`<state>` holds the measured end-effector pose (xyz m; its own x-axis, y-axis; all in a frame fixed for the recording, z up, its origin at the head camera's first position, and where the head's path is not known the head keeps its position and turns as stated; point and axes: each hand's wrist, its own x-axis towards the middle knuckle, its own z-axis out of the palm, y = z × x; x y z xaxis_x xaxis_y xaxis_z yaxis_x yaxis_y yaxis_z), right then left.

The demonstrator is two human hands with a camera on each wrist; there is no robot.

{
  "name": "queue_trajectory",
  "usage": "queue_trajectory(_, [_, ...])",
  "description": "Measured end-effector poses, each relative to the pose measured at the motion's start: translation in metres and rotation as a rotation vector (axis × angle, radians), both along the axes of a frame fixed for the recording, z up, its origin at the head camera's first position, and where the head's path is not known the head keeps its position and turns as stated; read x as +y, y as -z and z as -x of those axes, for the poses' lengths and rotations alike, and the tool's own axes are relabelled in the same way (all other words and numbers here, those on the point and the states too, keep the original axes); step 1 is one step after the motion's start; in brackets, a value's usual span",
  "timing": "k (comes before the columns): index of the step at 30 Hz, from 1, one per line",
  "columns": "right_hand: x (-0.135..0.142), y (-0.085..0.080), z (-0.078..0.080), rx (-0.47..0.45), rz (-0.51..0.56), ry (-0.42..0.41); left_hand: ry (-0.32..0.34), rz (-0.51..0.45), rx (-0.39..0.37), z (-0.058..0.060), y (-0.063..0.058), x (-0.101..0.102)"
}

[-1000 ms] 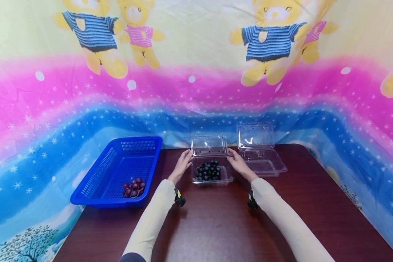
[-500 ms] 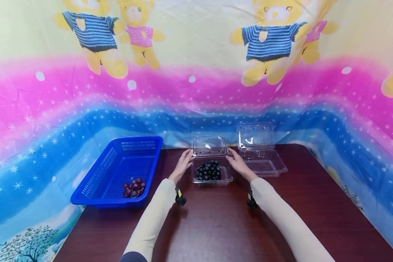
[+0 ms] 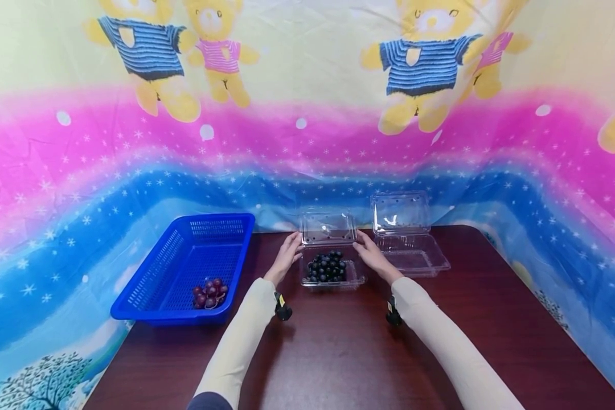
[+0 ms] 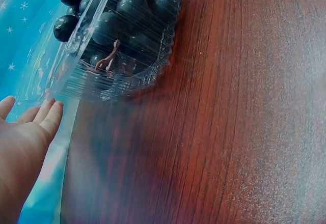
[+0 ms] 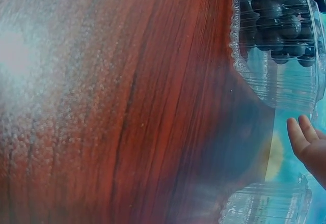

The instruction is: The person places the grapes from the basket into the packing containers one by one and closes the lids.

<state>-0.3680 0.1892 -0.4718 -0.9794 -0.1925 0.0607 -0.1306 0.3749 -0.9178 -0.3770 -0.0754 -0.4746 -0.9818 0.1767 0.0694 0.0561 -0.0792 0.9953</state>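
Note:
In the head view a clear plastic clamshell box [image 3: 356, 273] stands on the table, its lid [image 3: 328, 228] raised at the back. A bunch of dark grapes [image 3: 326, 266] lies in its base; a brown stem shows through the wall in the left wrist view. My left hand [image 3: 286, 254] is at the lid's left lower corner, its fairly straight fingertips [image 4: 53, 113] right at the plastic edge. Opposite it, my right hand [image 3: 371, 253] has its fingertips at the lid's right lower corner, fingers [image 5: 298, 135] loosely extended. Part of each hand lies outside its wrist view.
A blue plastic basket [image 3: 181, 228] with a small bunch of red grapes [image 3: 209, 294] stands on the left of the dark wooden table [image 3: 333, 359]. A second clear clamshell box [image 3: 415, 256], lid up, sits to the right. A printed cloth [image 3: 297, 159] hangs behind.
The raised lid has tipped back very slightly. Both hands stay at its sides almost unmoved, and the grapes and boxes keep their places.

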Motion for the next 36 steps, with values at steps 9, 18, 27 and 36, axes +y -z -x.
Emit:
queue_trajectory(9, [0.001,-0.002,0.002,0.025,-0.029,0.010,0.001,0.016,0.004,0.000,-0.002,0.000])
queue_trajectory(18, [0.002,-0.003,0.004,0.045,-0.032,0.012,0.064,0.003,-0.006,-0.008,-0.015,-0.002])
queue_trajectory(27, [-0.004,-0.030,-0.016,0.044,-0.006,-0.004,0.045,0.026,-0.008,-0.003,-0.013,-0.001])
queue_trajectory(36, [-0.002,-0.032,-0.015,-0.007,0.035,-0.019,-0.010,0.044,0.003,0.000,-0.009,0.001])
